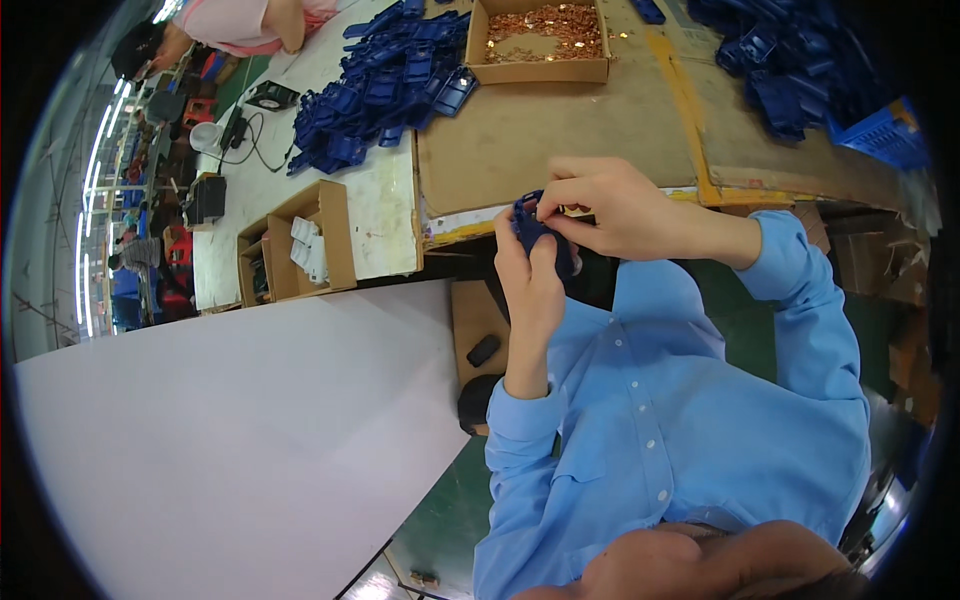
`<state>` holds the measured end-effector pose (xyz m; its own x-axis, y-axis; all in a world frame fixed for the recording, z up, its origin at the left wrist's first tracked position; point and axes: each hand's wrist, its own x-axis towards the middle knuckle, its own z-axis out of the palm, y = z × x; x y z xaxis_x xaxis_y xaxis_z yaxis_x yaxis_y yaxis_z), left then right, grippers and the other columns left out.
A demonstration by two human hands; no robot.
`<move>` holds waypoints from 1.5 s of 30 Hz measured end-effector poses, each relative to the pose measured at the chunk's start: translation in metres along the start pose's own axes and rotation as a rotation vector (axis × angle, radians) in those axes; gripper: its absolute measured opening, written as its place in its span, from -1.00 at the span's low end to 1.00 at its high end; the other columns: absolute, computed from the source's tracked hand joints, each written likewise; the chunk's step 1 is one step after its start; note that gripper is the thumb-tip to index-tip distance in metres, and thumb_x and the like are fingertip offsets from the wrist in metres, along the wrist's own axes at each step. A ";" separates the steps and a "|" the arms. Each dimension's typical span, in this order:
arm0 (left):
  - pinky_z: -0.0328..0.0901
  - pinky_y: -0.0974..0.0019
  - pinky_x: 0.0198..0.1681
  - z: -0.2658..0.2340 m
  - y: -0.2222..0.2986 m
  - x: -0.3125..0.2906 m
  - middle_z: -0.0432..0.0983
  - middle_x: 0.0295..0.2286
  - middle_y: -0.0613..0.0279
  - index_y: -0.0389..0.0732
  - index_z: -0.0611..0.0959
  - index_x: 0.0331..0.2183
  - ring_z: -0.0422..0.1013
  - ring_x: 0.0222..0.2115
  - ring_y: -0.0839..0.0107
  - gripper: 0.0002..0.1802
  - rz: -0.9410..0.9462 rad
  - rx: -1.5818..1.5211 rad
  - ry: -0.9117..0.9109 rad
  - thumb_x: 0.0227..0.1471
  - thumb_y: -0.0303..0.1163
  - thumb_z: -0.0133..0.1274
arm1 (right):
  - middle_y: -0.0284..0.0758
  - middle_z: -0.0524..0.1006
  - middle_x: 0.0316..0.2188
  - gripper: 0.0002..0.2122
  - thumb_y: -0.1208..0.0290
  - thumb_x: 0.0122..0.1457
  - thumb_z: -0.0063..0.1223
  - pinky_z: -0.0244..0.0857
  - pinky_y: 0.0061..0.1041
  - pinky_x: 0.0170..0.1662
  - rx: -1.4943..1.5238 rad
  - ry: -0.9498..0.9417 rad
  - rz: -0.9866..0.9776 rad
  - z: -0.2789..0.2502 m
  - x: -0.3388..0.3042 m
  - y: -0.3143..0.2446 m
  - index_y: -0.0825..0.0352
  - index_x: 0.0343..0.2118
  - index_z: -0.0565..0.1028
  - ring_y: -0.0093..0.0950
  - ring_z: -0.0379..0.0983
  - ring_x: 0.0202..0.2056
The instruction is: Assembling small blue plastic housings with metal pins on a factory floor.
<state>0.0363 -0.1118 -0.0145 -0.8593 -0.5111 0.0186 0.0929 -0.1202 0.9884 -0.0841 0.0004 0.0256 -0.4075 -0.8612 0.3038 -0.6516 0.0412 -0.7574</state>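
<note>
A dark blue plastic housing [532,222] is held up in front of my chest, near the front edge of the table. My left hand [530,280] grips it from below, with the thumb across its face. My right hand [600,205] pinches at its upper end, thumb and forefinger pressed close together. Whatever sits between those right fingertips is hidden or too small to name. Beyond my hands, a cardboard tray [540,73] holds many small copper-coloured metal pieces.
Blue plastic housings [385,85] lie heaped at the far left, with another heap [785,65] at the far right beside a blue crate [880,135]. A divided cardboard box [335,235] holds white parts. A white board [240,420] spans the left. Another person [240,25] is at the upper left.
</note>
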 end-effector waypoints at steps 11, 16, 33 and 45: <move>0.33 0.45 -0.36 0.002 -0.002 -0.008 0.49 -0.42 0.17 -0.36 0.39 -0.08 0.42 -0.45 0.51 -0.66 0.068 0.177 -0.064 0.10 -0.45 -0.21 | -0.29 0.43 -0.48 -0.83 0.46 -0.04 0.19 0.30 -0.35 -0.37 -0.007 0.082 0.104 0.003 0.003 -0.005 0.31 -0.39 0.44 -0.30 0.41 -0.42; 0.32 0.46 -0.45 0.003 0.002 -0.009 0.50 -0.49 0.20 -0.36 0.43 -0.13 0.42 -0.56 0.53 -0.71 0.098 0.210 -0.009 0.20 -0.39 -0.22 | -0.27 0.42 -0.51 -0.78 0.43 -0.06 0.22 0.29 -0.38 -0.38 0.070 0.122 0.196 0.003 0.006 -0.007 0.33 -0.40 0.40 -0.34 0.40 -0.43; 0.32 0.46 -0.52 0.003 -0.001 -0.009 0.51 -0.54 0.22 -0.36 0.48 -0.18 0.43 -0.61 0.53 -0.72 0.103 0.324 -0.049 0.27 -0.37 -0.23 | -0.22 0.47 -0.60 -0.75 0.33 -0.13 0.21 0.25 -0.31 -0.45 -0.007 -0.116 0.306 -0.008 0.015 -0.001 0.37 -0.55 0.38 -0.27 0.42 -0.49; 0.32 0.44 -0.48 0.005 -0.001 0.000 0.53 -0.55 0.18 -0.38 0.50 -0.16 0.46 -0.59 0.51 -0.75 -0.021 0.235 -0.053 0.18 -0.45 -0.15 | -0.22 0.44 -0.55 -0.80 0.41 -0.08 0.17 0.26 -0.34 -0.44 -0.120 -0.056 0.220 -0.007 0.006 0.008 0.34 -0.44 0.39 -0.29 0.38 -0.49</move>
<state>0.0333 -0.1076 -0.0145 -0.8855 -0.4646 -0.0010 -0.0399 0.0740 0.9965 -0.0967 -0.0008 0.0253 -0.5139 -0.8516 0.1039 -0.6238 0.2878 -0.7266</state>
